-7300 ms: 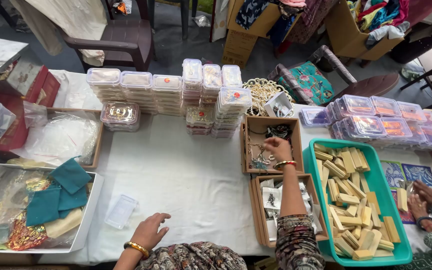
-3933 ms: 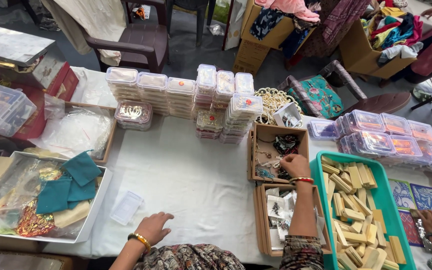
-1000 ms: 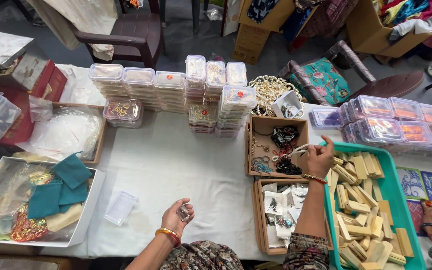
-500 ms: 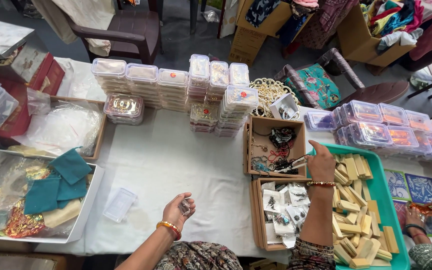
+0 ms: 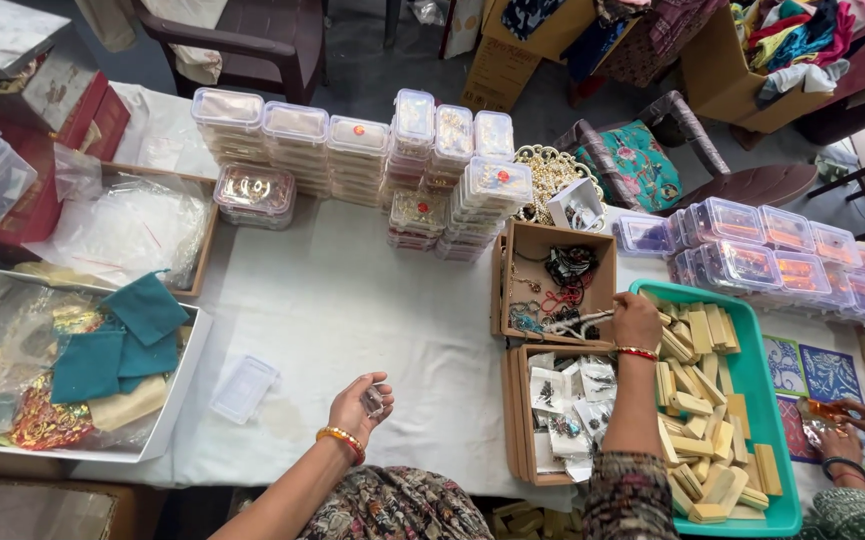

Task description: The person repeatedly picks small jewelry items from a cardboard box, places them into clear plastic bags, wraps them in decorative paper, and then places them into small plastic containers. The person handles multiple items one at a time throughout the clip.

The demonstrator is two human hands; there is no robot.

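Observation:
My left hand [image 5: 357, 407] is raised over the white tablecloth [image 5: 352, 320], palm up, with a small clear packet [image 5: 373, 400] pinched in its fingers. My right hand [image 5: 636, 320] hovers at the near right corner of the upper cardboard box [image 5: 505, 285], which holds tangled jewellery and threads. Its fingers grip a pale beaded piece [image 5: 582, 322] that trails into that box. Just below sits a second cardboard box [image 5: 514, 420] filled with small packets of earrings. A small clear plastic lid [image 5: 244, 388] lies flat on the cloth left of my left hand.
Stacks of clear plastic boxes [image 5: 352, 150] line the back; more [image 5: 752, 250] stand at right. A teal tray [image 5: 764, 400] of beige wooden blocks lies right of my arm. A white box [image 5: 180, 400] with teal pouches sits left. Another person's hands [image 5: 847, 430] work at the far right.
My right hand has moved from inside the upper box to its near right corner, then dipped slightly back. My left hand lifted off the cloth and turned palm up with a small packet.

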